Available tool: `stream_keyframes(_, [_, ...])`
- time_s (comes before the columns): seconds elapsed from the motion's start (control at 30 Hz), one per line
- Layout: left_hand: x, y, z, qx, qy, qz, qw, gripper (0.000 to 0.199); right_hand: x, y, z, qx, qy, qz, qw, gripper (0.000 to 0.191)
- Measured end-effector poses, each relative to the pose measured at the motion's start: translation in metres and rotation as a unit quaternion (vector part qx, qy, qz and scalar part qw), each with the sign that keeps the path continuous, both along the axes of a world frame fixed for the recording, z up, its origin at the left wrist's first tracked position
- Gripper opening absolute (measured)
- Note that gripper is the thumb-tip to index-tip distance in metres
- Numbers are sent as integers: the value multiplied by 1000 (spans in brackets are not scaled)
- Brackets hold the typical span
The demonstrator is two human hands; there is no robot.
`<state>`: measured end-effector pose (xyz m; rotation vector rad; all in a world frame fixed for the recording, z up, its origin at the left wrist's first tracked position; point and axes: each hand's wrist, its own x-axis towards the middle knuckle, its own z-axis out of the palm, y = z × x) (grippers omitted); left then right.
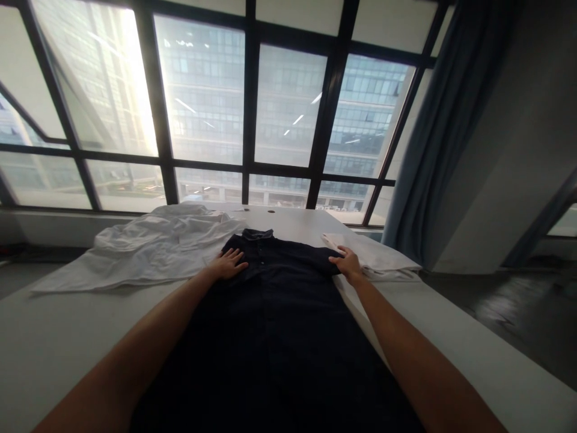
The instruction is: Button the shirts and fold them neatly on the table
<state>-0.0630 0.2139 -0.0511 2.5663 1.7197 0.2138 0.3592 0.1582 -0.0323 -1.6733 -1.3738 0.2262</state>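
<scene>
**Dark shirt (274, 313) lying spread on a white table (63, 343)**

The shirt is stretching from the centre of the frame down to the bottom edge, its collar (258, 235) pointing toward the windows (205, 96) filling the upper part. Left of centre, the left hand (229, 263) is resting flat on the shoulder area, fingers spreading and gripping nothing. Right of centre, the right hand (346, 263) is pinching the end of a sleeve (309, 257) between thumb and fingers. A rumpled white cloth (157, 243) is lying at centre left, and a flatter pale cloth (390, 260) is lying just beyond the right hand. A blue-grey curtain (435, 144) is hanging at upper right.
</scene>
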Motion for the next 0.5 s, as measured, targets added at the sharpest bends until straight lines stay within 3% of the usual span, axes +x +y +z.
stream_keyframes(0.13, [3,-3,-8,-11,3,-7,1000,77,-35,-10,27,70,-156,25,985,44])
stream_keyframes(0.27, [1,-5,-10,5,-18,-5,1000,78,-97,-30,44,125,-300,152,933,51])
stream_keyframes(0.4, [1,-14,-7,77,-56,-6,995,68,-156,-57,31,73,-418,325,845,65])
stream_keyframes(0.5, [3,-25,0,137,-82,-11,987,53,-175,-71,17,16,-447,320,835,67])
